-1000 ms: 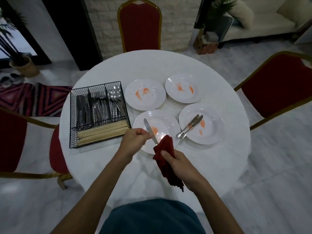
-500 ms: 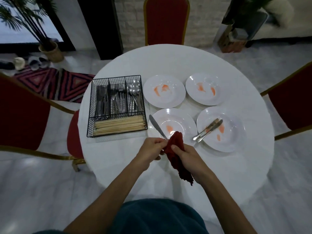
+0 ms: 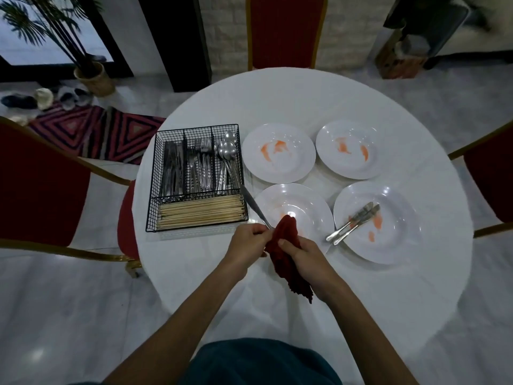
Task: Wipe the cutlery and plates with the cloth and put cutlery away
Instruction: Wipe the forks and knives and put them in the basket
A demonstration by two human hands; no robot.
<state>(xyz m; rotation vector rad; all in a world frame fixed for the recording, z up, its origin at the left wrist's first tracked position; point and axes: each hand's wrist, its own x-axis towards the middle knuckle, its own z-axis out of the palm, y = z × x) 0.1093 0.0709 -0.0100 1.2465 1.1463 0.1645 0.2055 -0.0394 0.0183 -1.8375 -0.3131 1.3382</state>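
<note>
My left hand grips the handle of a table knife; its blade points up and left toward the cutlery basket. My right hand holds a dark red cloth bunched around the knife's handle end. Both hands hover over the near edge of a white plate with a faint orange smear. To its right another smeared plate carries two knives. Two more white plates, the far left one and the far right one, show orange smears.
A black wire cutlery basket at the left of the round white table holds knives, forks, spoons and chopsticks. Red chairs with gold frames stand at the left, far and right sides.
My hands came together: the cloth now wraps the knife near the handle, and the blade has swung out toward the basket. The camera view shifted left and down.
</note>
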